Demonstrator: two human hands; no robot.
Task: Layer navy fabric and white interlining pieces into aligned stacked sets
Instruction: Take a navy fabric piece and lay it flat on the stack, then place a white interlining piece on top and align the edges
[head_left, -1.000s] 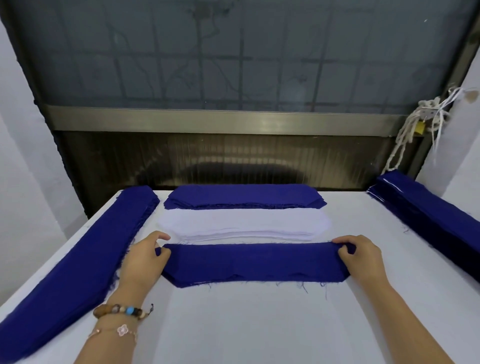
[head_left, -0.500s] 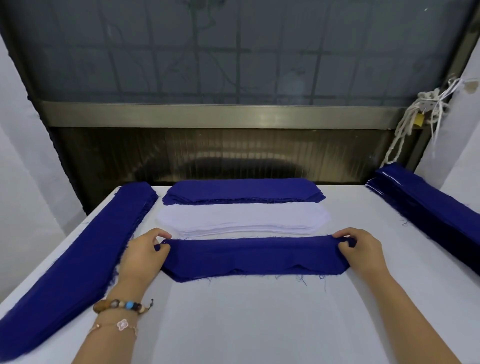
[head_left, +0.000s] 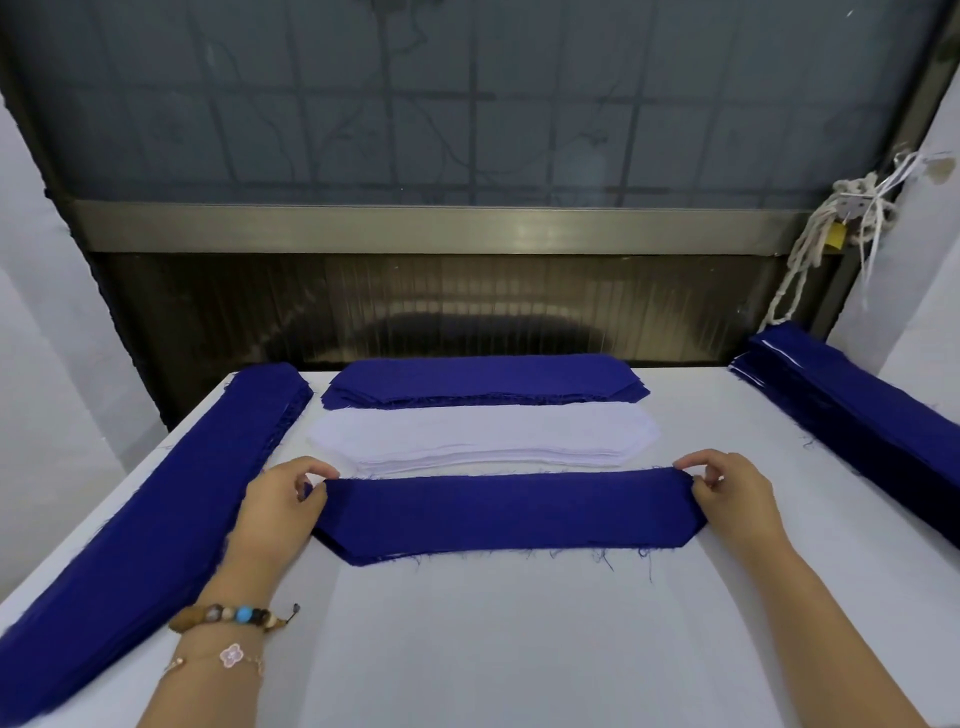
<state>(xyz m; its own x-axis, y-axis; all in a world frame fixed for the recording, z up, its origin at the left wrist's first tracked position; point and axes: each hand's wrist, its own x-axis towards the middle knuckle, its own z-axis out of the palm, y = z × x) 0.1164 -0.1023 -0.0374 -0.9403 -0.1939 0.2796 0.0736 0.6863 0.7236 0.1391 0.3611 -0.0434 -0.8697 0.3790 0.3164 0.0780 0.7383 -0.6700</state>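
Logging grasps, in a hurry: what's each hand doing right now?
Left hand: closed, pinching the left end of the near navy piece.
Right hand: closed, pinching the right end of the same piece.

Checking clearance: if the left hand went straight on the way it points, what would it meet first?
The left hand, pinching the navy piece, would likely meet the white interlining stack first; depth unclear.

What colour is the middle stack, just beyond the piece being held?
White; the interlining stack shows best in the head view.
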